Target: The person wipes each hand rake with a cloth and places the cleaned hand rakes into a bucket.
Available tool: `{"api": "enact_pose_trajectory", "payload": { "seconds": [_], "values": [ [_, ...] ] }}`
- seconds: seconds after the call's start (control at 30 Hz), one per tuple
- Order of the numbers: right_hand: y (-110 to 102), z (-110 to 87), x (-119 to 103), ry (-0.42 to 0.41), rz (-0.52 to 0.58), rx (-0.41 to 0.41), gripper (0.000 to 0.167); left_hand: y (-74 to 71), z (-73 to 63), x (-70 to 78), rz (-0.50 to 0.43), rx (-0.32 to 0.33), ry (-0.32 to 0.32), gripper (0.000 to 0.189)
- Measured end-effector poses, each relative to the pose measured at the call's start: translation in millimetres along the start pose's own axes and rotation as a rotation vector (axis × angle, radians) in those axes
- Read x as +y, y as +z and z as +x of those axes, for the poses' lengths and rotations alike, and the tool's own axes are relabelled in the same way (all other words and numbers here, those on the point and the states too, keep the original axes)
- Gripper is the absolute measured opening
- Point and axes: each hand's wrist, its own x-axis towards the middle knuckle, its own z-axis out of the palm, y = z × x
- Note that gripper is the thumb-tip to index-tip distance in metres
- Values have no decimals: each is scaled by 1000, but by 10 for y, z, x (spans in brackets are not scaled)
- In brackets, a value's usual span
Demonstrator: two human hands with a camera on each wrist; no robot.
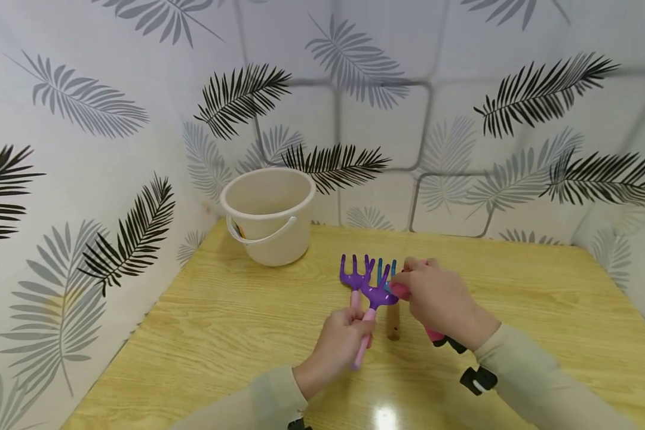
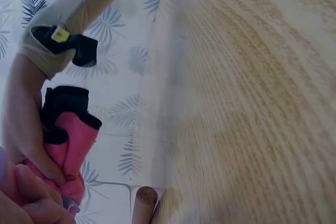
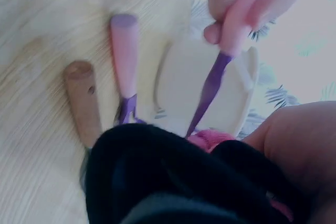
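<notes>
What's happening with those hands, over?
Left hand grips purple rake. Right hand holds pink glove at its tined end. Close by: second purple rake, wooden-handled blue tool.

Worktop (image 1: 220, 322): yellow wood grain, glossy, under both hands. Bright light glare (image 1: 385, 417) on it, nearer the person than the left hand (image 1: 334, 340). Back wall (image 1: 376, 128) beyond the hands: white, black and grey leaf prints, grey rounded-rectangle outlines. Leaf-print side wall (image 1: 59, 179) left of the left hand.
</notes>
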Motion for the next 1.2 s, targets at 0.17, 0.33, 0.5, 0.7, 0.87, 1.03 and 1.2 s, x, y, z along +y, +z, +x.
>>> {"api": "enact_pose_trajectory", "payload": {
  "seconds": [0.17, 0.33, 0.5, 0.7, 0.87, 1.03, 1.2],
  "values": [
    [10, -13, 6, -27, 6, 19, 22, 8, 0, -14, -5, -6, -9, 22],
    [-113, -36, -143, -82, 15, 5, 26, 5, 21, -4, -14, -2, -12, 23],
    [-104, 32, -187, -70, 12, 6, 24, 15, 16, 2, -20, -11, -3, 25],
    [-10, 148, -119, -28, -56, 35, 16, 41, -1, -10, -20, -21, 5, 19],
    [6, 200, -103, -9, -111, 28, 20, 54, -1, -21, -19, -26, -3, 20],
    [-63, 187, -203, -34, -88, 22, 28, 43, 2, -20, -24, -15, 4, 17],
    [-153, 142, -344, -85, -45, -31, 35, 15, 21, 0, -12, -7, 21, 15]
  ]
}}
